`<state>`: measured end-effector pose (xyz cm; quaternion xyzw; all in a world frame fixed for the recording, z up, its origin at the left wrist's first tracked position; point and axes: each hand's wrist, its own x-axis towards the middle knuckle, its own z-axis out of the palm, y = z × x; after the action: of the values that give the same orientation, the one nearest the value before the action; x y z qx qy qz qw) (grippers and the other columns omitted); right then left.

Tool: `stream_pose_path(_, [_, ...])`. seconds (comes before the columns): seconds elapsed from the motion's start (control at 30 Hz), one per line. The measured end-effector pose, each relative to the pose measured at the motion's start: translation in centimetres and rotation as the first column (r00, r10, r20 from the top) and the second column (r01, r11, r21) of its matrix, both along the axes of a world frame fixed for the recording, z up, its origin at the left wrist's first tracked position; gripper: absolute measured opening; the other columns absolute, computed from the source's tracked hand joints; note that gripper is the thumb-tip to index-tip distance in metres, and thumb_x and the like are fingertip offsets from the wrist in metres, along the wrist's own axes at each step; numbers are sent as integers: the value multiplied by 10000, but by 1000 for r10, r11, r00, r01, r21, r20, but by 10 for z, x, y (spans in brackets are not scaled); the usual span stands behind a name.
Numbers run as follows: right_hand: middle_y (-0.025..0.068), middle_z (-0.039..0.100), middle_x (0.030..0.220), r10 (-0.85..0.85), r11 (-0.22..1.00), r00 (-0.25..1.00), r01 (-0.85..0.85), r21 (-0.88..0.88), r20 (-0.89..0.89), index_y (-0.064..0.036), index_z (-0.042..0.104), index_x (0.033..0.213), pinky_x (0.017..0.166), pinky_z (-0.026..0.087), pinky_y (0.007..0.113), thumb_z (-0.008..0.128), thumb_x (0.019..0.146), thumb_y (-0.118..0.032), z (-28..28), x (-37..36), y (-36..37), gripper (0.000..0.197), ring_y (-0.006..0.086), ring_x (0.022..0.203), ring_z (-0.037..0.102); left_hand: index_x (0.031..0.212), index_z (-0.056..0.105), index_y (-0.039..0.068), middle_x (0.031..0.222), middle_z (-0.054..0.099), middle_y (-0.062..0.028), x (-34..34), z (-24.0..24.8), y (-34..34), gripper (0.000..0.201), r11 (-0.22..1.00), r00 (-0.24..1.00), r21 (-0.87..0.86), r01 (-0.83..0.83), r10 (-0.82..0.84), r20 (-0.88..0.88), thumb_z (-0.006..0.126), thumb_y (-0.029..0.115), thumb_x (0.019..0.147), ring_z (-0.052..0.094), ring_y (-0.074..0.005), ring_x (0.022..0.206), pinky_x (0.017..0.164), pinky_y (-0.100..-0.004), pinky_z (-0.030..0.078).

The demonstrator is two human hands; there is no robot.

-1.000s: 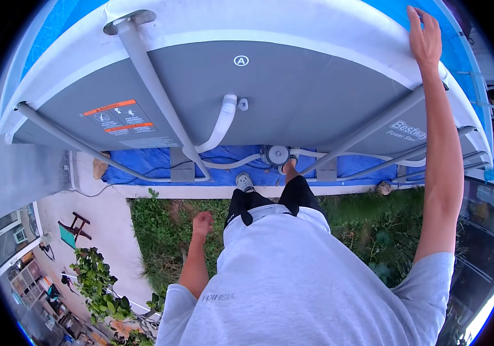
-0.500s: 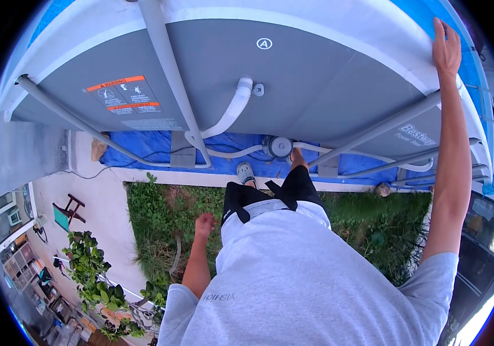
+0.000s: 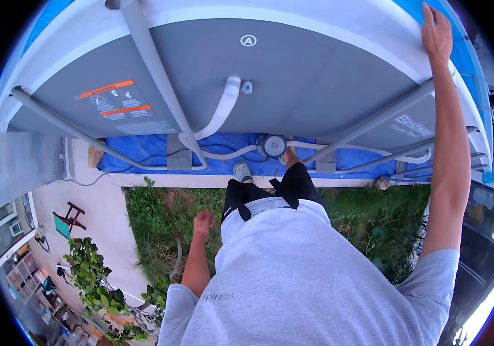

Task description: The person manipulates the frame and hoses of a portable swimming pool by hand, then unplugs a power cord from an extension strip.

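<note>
A large above-ground pool with a grey wall (image 3: 316, 69) curves in front of me, topped by a white rim (image 3: 374, 37). Up at the far right, my right hand (image 3: 438, 37) rests on that rim, its fingers stretched out toward the blue inner side. My left hand (image 3: 203, 221) hangs low beside my hip, over the grass, fingers curled in and nothing seen in them. By my feet stands a round grey filter pump (image 3: 272, 146) on a blue ground sheet (image 3: 224, 166). A white ribbed hose (image 3: 222, 112) runs down from a fitting on the wall.
Slanting grey support legs (image 3: 157, 72) reach from the rim to the sheet. Thin hoses and a dark cable (image 3: 106, 174) lie along the ground. Behind are weedy grass (image 3: 368, 225), a leafy shrub (image 3: 94, 271) and a small green-topped stool (image 3: 67, 220) on pale paving.
The pool, pump and hose have shifted slightly left in view. My right hand has moved a little up and left in the picture, still on the rim. My left hand hangs much as before.
</note>
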<state>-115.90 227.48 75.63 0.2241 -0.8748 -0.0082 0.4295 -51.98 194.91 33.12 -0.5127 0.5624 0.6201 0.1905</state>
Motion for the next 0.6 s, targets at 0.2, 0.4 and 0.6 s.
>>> stream_pose_path(0.2, [168, 546, 968, 51, 968, 987, -12, 250, -150, -44, 554, 975, 793, 404, 408, 463, 842, -146, 5, 11, -10, 190, 333, 919, 496, 959, 572, -2, 749, 609, -61, 4, -11, -10, 182, 999, 999, 10, 31, -30, -26, 525, 131, 845, 559, -107, 589, 487, -233, 456])
stream_pose_path(0.4, [165, 545, 960, 65, 987, 993, -49, 152, -99, -45, 551, 973, 787, 406, 408, 461, 833, -130, 7, 18, -20, 188, 326, 919, 498, 925, 576, 15, 698, 591, -46, 18, -24, -2, 160, 999, 997, -17, -43, 42, -64, 512, 135, 839, 536, -105, 557, 461, -224, 432])
stream_pose_path(0.6, [186, 550, 968, -39, 965, 984, 82, -250, 172, 3, 560, 978, 815, 390, 414, 450, 862, -294, 12, 34, -37, 338, 335, 930, 502, 935, 562, 24, 726, 591, -37, 12, -3, 5, 142, 994, 998, 89, 60, -60, 3, 524, 124, 841, 561, -110, 594, 488, -224, 450])
